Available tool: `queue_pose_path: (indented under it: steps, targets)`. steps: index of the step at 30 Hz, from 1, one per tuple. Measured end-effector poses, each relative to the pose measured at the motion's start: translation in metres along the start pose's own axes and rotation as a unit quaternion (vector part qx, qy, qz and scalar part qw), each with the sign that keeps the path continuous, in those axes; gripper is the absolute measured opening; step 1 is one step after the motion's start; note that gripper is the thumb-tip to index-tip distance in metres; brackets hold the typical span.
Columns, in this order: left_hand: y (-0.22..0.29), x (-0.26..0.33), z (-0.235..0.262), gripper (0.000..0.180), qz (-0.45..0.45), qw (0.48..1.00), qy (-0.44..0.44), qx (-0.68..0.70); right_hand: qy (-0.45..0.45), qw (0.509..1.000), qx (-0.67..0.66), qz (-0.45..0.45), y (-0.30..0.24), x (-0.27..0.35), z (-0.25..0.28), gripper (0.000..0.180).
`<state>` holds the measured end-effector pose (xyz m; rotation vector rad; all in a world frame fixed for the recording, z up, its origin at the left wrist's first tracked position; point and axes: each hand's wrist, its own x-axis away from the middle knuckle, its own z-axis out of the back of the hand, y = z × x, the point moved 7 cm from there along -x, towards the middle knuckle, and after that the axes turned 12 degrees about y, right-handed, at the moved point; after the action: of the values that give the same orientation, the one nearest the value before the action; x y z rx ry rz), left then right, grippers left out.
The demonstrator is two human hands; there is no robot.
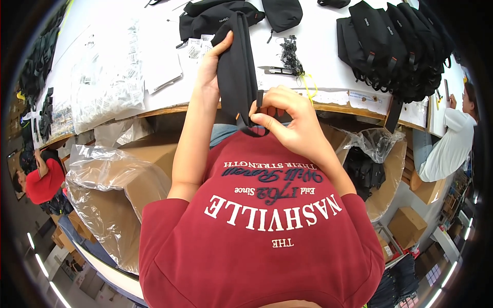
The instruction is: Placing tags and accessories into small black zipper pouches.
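Note:
A long black fabric pouch (233,77) is held upright in front of me, above the near table edge. My left hand (209,69) is closed around its left side, the thumb lying on the cloth near the upper end. At the lower end, my right hand (287,110) pinches by the corner, where a short black tab (259,97) sticks out beside the fingers. A black loop hangs under that end. Exactly what lies between the right fingertips is partly hidden. Thread snips (275,70) lie on the table just beyond my right hand.
More black pouches (221,18) lie at the table's far side, and a large pile (390,49) stands at right. Clear bags of white tags (110,77) cover the left. Near the snips is a black cord tangle (291,54). Plastic-lined cartons (113,200) flank me; people work both sides.

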<state>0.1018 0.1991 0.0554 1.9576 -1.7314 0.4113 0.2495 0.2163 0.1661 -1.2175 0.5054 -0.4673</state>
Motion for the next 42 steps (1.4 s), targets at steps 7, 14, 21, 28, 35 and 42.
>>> queue_pose_path:
  steps: [7,14,21,28,35,42]
  targets:
    - [-0.004,0.017,-0.021,0.023,-0.131,0.976,0.098,-0.147,0.043,0.999,-0.003,0.021,-0.001,-0.001,0.001,0.007]
    - [-0.001,0.012,-0.005,0.045,-0.145,0.98,0.082,-0.111,0.064,0.997,0.0,0.038,-0.007,-0.009,0.01,0.01]
    - [-0.047,0.039,0.033,0.046,-0.022,0.999,-0.019,-0.026,0.155,0.972,0.056,0.165,-0.008,-0.009,0.025,0.009]
    - [-0.017,0.045,0.047,0.025,-0.153,0.973,0.119,-0.122,-0.008,0.999,0.028,0.044,0.009,0.005,0.007,0.008]
    - [-0.041,0.06,0.005,0.052,-0.111,0.933,0.011,-0.342,0.186,0.979,0.048,0.072,-0.009,-0.033,0.05,0.006]
    - [-0.031,0.04,0.015,0.029,-0.046,0.998,-0.025,-0.046,0.051,0.998,-0.018,0.023,-0.01,-0.016,0.01,0.008]
